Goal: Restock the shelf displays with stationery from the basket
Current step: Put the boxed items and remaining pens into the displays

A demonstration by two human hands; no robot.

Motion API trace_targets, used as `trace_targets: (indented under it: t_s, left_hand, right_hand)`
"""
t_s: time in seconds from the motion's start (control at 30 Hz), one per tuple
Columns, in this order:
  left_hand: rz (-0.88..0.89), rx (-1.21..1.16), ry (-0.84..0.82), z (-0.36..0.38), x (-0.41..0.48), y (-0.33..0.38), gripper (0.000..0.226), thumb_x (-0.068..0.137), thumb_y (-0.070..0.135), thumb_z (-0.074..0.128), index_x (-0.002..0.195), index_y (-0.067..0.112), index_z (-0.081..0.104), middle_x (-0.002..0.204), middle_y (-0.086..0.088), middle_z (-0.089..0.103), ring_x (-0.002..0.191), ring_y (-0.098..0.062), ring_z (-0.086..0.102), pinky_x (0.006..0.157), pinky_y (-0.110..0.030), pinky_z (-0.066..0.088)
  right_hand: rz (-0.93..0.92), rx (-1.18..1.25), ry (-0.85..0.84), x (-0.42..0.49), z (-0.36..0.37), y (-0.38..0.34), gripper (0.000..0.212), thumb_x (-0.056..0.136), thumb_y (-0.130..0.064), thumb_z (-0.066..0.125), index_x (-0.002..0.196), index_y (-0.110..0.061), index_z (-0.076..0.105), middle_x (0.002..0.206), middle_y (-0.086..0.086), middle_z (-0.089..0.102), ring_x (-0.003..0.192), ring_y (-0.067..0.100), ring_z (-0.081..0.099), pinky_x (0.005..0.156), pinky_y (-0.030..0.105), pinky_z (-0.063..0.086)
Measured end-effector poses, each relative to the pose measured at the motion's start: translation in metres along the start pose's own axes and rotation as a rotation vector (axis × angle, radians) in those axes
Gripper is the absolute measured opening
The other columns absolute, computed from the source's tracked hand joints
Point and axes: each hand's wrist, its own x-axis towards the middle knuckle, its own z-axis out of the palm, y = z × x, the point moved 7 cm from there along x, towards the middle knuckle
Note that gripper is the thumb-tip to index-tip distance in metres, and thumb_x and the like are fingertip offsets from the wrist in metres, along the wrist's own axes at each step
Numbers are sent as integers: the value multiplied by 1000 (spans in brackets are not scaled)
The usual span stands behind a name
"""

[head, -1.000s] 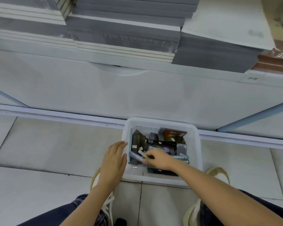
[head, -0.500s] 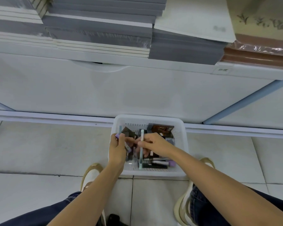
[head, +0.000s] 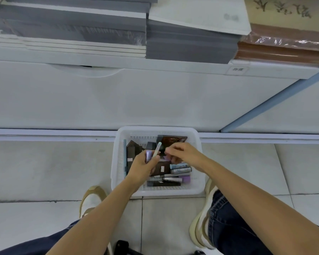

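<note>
basket [head: 145, 130], perforated white plastic: left hand [head: 142, 167] grips two slim pens [head: 157, 149], grip of right hand [head: 182, 153] unclear.

White perforated basket [head: 155, 130] on the floor [head: 44, 172], jumbled markers [head: 180, 170] and dark boxes [head: 171, 139] inside

The floor [head: 44, 172] is pale grey tile with thin dark joints. Against it stands a white cabinet front [head: 155, 100] with a shallow curved pull [head: 85, 69] near its top edge. A light blue strut [head: 265, 105] slants down on the right. The shelf [head: 173, 66] above carries a small label [head: 237, 69] and stacked grey books [head: 190, 45]. The light is even and soft.
</note>
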Motion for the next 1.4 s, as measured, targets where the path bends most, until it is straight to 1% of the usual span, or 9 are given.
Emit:
trace_targets:
  t_s: [0.13, 0.23, 0.33, 0.5, 0.6, 0.7, 0.9, 1.27, 1.4]
  left_hand:
    - [-120, 34, 108, -12, -1, -30, 13, 97, 20, 56, 97, 9, 61, 55, 5, 56, 47, -2, 51, 48, -16, 44]
    - [-164, 50, 133, -14, -2, -42, 10, 97, 22, 56, 96, 13, 60, 58, 2, 56, 49, -5, 52, 48, -18, 45]
    - [-179, 57, 130, -14, -1, -44, 9, 97, 21, 56, 97, 13, 60, 55, 3, 58, 51, -8, 54, 50, -21, 46]
    - [-205, 67, 122, -14, 1, -49, 7, 97, 20, 55, 99, 15, 59, 57, 3, 59, 53, -10, 57, 54, -22, 49]
    - [-221, 44, 125, -13, 0, -48, 7, 97, 16, 53, 93, 13, 58, 62, 1, 60, 53, -10, 59, 54, -22, 50]
    - [-229, 2, 134, -13, -2, -41, 8, 97, 12, 51, 91, 13, 55, 63, -1, 58, 51, -11, 56, 51, -22, 49]
    - [-120, -141, 111, -5, -13, 0, 14, 91, 21, 65, 91, 8, 62, 56, -1, 48, 43, -10, 39, 42, -21, 38]
    - [80, -93, 225, -16, -43, 108, 17, 87, 19, 71, 78, 7, 63, 46, 3, 51, 33, -6, 38, 35, -19, 34]
    - [150, -110, 237, -23, -55, 150, 20, 91, 19, 63, 79, 3, 59, 38, 3, 43, 29, -10, 30, 32, -18, 27]
  right_hand:
    - [38, -664, -14, 0, -6, 29, 31, 80, -20, 75, 107, -18, 60, 107, -2, 54, 103, 18, 56, 89, 30, 47]
    - [-8, -919, -19, 3, 12, 45, 56, 76, -23, 76, 125, -18, 50, 126, 3, 46, 116, 21, 44, 96, 32, 41]
    - [-50, -988, 0, 8, 20, 52, 49, 78, -26, 74, 121, -15, 52, 125, 5, 50, 111, 21, 48, 88, 29, 39]
    - [-6, -904, -65, 11, 24, 61, 32, 87, -25, 68, 114, -10, 60, 120, 5, 48, 92, 16, 51, 79, 22, 38]
    - [-12, -745, -63, 12, 20, 58, 11, 91, -25, 64, 88, -15, 62, 93, 0, 55, 71, 5, 47, 71, 21, 36]
    - [-5, -447, 18, 9, 7, 40, 27, 90, -30, 65, 67, -23, 51, 69, -8, 52, 60, 3, 47, 61, 16, 35]
    - [6, 156, 51, 5, 6, -14, 30, 89, -34, 66, 107, -9, 63, 93, 11, 69, 79, 22, 66, 65, 24, 53]
    - [-167, 385, 74, -44, 3, -121, 21, 91, -25, 65, 103, -9, 69, 89, 5, 63, 86, 17, 58, 94, 41, 51]
    - [-177, 531, 102, -72, -12, -163, 24, 98, -20, 42, 106, -4, 58, 79, 6, 52, 62, 13, 46, 52, 22, 42]
